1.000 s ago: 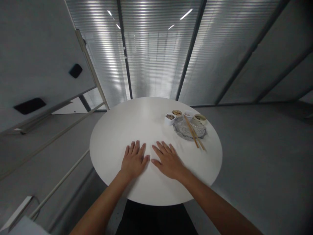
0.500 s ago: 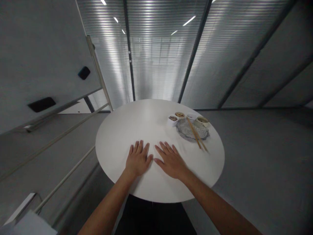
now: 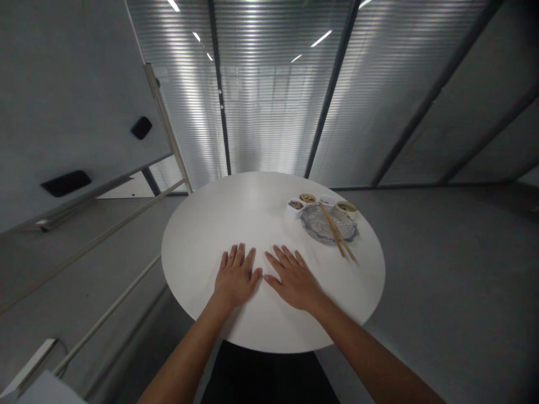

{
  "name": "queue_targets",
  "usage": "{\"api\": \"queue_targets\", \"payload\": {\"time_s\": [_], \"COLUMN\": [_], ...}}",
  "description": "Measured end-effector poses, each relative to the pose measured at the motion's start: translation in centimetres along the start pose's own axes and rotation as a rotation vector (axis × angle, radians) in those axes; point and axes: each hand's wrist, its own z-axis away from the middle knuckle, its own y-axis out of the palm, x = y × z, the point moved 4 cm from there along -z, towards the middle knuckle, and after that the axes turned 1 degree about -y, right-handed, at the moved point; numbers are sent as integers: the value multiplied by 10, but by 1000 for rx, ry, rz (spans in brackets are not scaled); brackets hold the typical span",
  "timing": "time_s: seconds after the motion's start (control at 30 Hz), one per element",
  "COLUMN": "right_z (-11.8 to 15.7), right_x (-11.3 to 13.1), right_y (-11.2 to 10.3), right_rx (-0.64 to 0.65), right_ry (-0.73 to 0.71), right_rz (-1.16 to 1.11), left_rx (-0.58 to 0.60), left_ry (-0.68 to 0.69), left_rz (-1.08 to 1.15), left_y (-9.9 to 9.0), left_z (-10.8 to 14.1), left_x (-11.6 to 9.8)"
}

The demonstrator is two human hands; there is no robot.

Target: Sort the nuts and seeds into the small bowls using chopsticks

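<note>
My left hand (image 3: 236, 276) and my right hand (image 3: 293, 281) lie flat and palm down on a round white table (image 3: 202, 247), fingers spread, holding nothing. The hands sit near the front edge, with a small gap between them. Nearest my right hand, at the far right of the table, is a ribbed glass plate (image 3: 312, 223) with wooden chopsticks (image 3: 336, 233) laid across it. Their tips reach past the plate's near rim. Behind the plate stand a white square dish (image 3: 296, 206), a small bowl of nuts (image 3: 307, 198), a small white dish (image 3: 327, 200) and a round bowl (image 3: 347, 209).
Slatted, translucent glass partitions with dark frames stand behind the table. A grey floor surrounds it. At the left, a large grey panel with dark handles (image 3: 66, 183) leans in. A dark shape, probably my own legs, shows below the table's front edge.
Both hands have stayed flat on the table. The whole view has shifted and levelled slightly as my head moved; nothing on the table has moved.
</note>
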Motion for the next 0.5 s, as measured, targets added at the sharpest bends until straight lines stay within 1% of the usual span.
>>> {"api": "queue_targets", "payload": {"time_s": [0.23,0.33,0.5], "right_z": [1,3,9], "right_x": [-1,4,23], "right_y": [3,1,-6], "right_rx": [-11,-6,-6], "right_ry": [-8,-8,-14], "right_rz": [6,8,18], "left_rx": [-25,-31,-20], "left_ry": [2,-1,-15], "left_rz": [7,13,53], "left_y": [3,-2,-15], "left_z": [1,7,23], "left_x": [1,2,6]}}
